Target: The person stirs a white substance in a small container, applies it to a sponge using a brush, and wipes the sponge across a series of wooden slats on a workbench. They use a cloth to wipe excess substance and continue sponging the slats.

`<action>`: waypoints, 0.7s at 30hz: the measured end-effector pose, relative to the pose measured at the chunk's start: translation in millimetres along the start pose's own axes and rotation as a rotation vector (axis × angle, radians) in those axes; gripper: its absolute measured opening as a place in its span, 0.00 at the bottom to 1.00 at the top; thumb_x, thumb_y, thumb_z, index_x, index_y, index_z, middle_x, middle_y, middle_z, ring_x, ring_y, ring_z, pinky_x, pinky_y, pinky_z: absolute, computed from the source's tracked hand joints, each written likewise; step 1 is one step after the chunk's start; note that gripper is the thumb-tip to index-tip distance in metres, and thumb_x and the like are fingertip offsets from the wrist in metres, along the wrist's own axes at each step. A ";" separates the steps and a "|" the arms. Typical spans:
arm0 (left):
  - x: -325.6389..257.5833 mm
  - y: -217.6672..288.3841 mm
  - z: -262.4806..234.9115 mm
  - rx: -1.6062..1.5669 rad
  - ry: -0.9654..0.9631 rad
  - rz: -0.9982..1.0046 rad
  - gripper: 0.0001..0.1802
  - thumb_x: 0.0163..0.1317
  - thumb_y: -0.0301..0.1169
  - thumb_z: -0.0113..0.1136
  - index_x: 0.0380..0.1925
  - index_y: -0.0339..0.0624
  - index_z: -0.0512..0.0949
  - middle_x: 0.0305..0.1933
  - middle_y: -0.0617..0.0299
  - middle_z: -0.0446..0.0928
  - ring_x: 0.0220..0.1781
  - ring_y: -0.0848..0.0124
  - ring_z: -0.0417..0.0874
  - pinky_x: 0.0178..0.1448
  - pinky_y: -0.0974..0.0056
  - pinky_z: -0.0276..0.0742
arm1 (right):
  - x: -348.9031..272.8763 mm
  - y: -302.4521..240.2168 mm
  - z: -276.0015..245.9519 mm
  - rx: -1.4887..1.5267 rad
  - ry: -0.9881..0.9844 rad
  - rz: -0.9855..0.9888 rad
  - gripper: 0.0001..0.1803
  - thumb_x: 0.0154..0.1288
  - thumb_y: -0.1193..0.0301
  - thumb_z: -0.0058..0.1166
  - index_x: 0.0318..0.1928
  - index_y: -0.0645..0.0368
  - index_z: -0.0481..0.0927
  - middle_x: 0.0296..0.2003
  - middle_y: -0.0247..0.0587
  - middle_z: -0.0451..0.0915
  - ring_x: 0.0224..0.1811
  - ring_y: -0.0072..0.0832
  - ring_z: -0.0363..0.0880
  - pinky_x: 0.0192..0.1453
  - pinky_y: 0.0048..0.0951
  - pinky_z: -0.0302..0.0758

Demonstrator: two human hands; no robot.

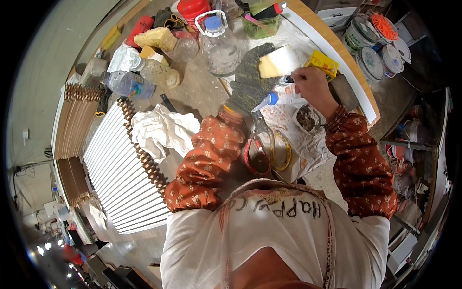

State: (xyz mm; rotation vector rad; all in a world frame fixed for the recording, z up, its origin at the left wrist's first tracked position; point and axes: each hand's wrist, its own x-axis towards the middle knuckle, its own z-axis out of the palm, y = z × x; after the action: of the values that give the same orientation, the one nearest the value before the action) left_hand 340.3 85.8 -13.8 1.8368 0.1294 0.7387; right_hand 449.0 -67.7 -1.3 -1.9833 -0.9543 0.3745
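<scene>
The left hand (250,79), in a grey knit glove, is curled around a pale yellow sponge block (279,61) and holds it up over the bench (202,91). The bare right hand (313,84) is pinched shut on a small dark tool (288,79) whose tip meets the block's lower edge; what the tool is, I cannot tell. Just below lies a white squeeze bottle with a blue tip (270,99), pointing toward the gloved hand.

As I judge it, the step in hand is working or dressing the edge of the block. The next move calls for a steady grip from the glove and a small, controlled stroke from the right hand.

As for containers: a small open bowl (306,117) near the right wrist holds dark, crumbly bits. A big clear jug with a blue cap (219,45) looks nearly empty, and 2 smaller plastic bottles (127,83) lie on their sides. A green tub (262,24) holds tools, and white paint buckets (370,48) stand beyond the bench edge.
</scene>
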 end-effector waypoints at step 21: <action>-35.0 37.2 -67.0 0.316 0.208 -0.043 0.35 0.49 0.26 0.69 0.57 0.37 0.65 0.53 0.56 0.73 0.55 0.68 0.74 0.56 0.64 0.72 | -1.7 -17.0 -11.0 0.924 -0.019 0.536 0.07 0.60 0.72 0.55 0.29 0.63 0.77 0.21 0.34 0.75 0.19 0.16 0.67 0.22 0.17 0.64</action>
State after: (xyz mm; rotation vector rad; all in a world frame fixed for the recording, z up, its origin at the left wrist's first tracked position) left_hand 266.4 110.7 18.1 2.0422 0.4412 0.9189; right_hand 446.0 -70.0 18.7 -1.3216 -0.1445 0.9361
